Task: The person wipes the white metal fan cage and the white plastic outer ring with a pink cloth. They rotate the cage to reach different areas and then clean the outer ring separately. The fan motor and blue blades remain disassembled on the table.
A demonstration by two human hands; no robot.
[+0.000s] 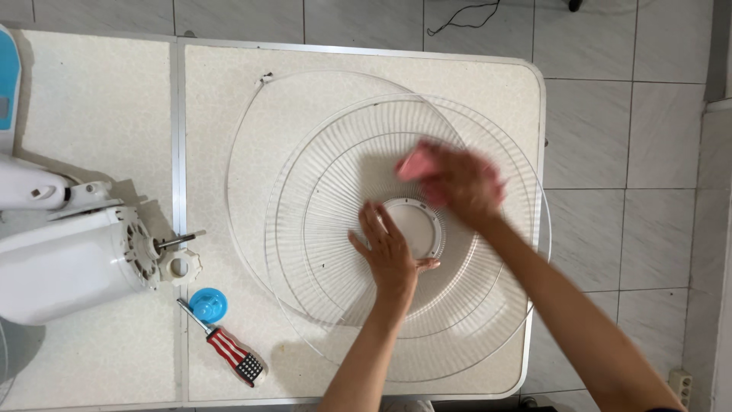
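Surface: a pale speckled table (99, 91) with a metal seam running down it, well to the left of both hands; grey floor tiles (625, 137) beyond the right hand, with a dark cable (461, 17) lying on them far above the hands.
Fan grille: a white wire fan guard (335, 252) lies flat under both hands, its round hub (418, 225) between them; a thin loose rim ring (242, 145) arcs out past its upper left edge.
Left hand: the left hand (390, 255) is spread open, palm down, pressing the grille just beside the hub; it grips nothing.
Right hand: the right hand (461, 183) is motion-blurred, closed round a pink cloth or sponge (415, 162) on the wires just above the hub.
Risk: as I judge it, hard rubbing could bend the thin wires, or slide the grille toward the table edge below the right forearm if the left palm lifts.
Left of the hands: a white fan motor housing (69, 263) with its bare shaft (179, 241), a white toothed nut (181, 267), a blue round cap (207, 304), and a screwdriver (229, 351) whose handle has red and white stripes and a dark patterned end.
Labels: none legible; a blue-topped object (8, 76) sits at the far left edge.
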